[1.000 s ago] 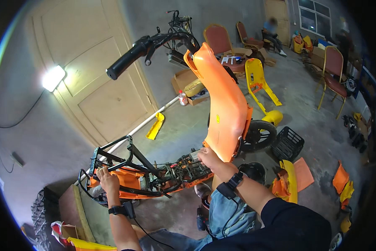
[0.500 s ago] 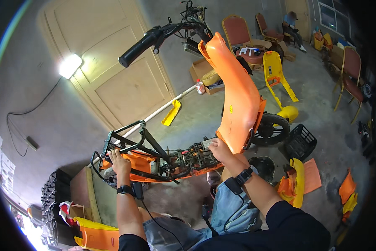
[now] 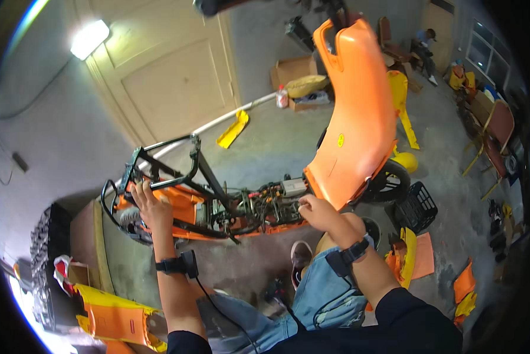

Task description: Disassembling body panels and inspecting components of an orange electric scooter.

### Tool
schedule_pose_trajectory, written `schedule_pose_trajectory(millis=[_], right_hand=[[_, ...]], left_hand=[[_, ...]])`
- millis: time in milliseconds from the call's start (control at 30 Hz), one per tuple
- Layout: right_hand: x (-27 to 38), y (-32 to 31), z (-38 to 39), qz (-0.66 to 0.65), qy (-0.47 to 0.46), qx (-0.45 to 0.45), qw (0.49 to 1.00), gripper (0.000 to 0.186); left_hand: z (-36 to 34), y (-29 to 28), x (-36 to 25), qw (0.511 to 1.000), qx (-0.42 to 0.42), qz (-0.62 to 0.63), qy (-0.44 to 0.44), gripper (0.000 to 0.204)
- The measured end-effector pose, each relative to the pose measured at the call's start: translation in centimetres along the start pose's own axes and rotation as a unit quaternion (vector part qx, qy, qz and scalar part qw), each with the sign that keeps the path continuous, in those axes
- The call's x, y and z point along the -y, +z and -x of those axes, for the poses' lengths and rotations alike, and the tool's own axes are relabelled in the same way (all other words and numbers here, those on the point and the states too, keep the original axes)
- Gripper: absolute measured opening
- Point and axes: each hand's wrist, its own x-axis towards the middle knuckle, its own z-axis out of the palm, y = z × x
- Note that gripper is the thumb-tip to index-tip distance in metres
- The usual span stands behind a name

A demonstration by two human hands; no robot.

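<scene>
An orange-and-black scooter (image 3: 350, 118) has its frame and wiring exposed. My left hand (image 3: 153, 206) touches the black rear frame (image 3: 193, 154), fingers stretched and somewhat apart. At the lower end of the large orange front panel, my right hand (image 3: 318, 213) has curled fingers by the wiring (image 3: 267, 203), just below and right of a silver box (image 3: 294, 187); what those fingers hold, if anything, is hidden. Both wrists wear black strapped devices with cables.
A black crate (image 3: 418, 207) sits beside the front wheel (image 3: 383, 187). Yellow and orange panels (image 3: 114, 318) lie around. A cardboard box (image 3: 285, 74) is by the door (image 3: 164, 76). Chairs (image 3: 498, 127) line the right, and a seated person (image 3: 425, 47) is farther back.
My view has shifted, so the scooter sits higher in the picture and the handlebar is mostly cut off. My right hand has moved slightly off the silver box, down and rightward.
</scene>
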Motion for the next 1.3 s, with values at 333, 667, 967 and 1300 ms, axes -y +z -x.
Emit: schedule_pose_trajectory(millis=[333, 667, 967, 1300], right_hand=[[1.8, -0.5, -0.2, 0.107, 0.028, 0.221, 0.969, 0.040], [2.3, -0.7, 0.2, 0.122, 0.034, 0.245, 0.961, 0.042], [1.9, -0.6, 0.3, 0.114, 0.029, 0.236, 0.965, 0.041], [6.5, 4.6, 0.3, 0.274, -0.067, 0.364, 0.888, 0.045]], left_hand=[[0.1, -0.3, 0.5, 1.000, 0.025, 0.013, 0.002, 0.057], [0.2, 0.5, 1.6, 0.999, 0.009, -0.028, 0.041, 0.052], [0.3, 0.3, 1.3, 0.999, 0.023, -0.010, 0.028, 0.050], [0.3, 0.8, 1.4, 0.999, -0.003, -0.025, 0.030, 0.052]])
